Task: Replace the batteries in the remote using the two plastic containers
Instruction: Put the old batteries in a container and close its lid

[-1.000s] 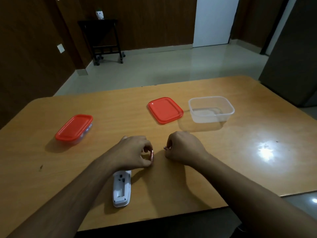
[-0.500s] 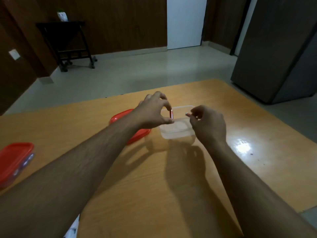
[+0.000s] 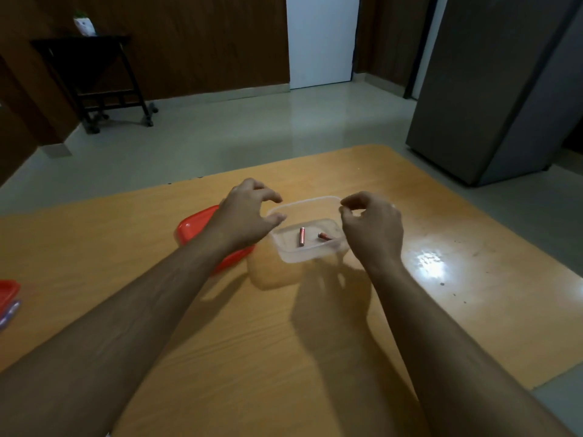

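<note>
A clear plastic container [image 3: 310, 256] stands uncovered on the wooden table [image 3: 457, 294]. Two reddish batteries lie on its bottom: one battery [image 3: 302, 236] lengthwise, a second battery [image 3: 325, 236] at an angle to its right. My left hand [image 3: 249, 212] hovers over the container's left rim, fingers spread, holding nothing. My right hand [image 3: 372, 225] hangs over the right rim, fingers loosely curled and apart, also with nothing in it. The container's red lid [image 3: 195, 228] lies just left, partly under my left forearm. A second container with a red lid [image 3: 8, 294] shows at the left edge. The remote is out of view.
The table's far edge runs just behind the container; its right edge slopes down at the right. Beyond lie a tiled floor, a dark side table on wheels [image 3: 94, 77] at the back left and a grey cabinet [image 3: 492, 89] at the right.
Both hands carried a battery each from near the remote up over the clear container and let go. The batteries now lie inside it, and both hands have opened.
</note>
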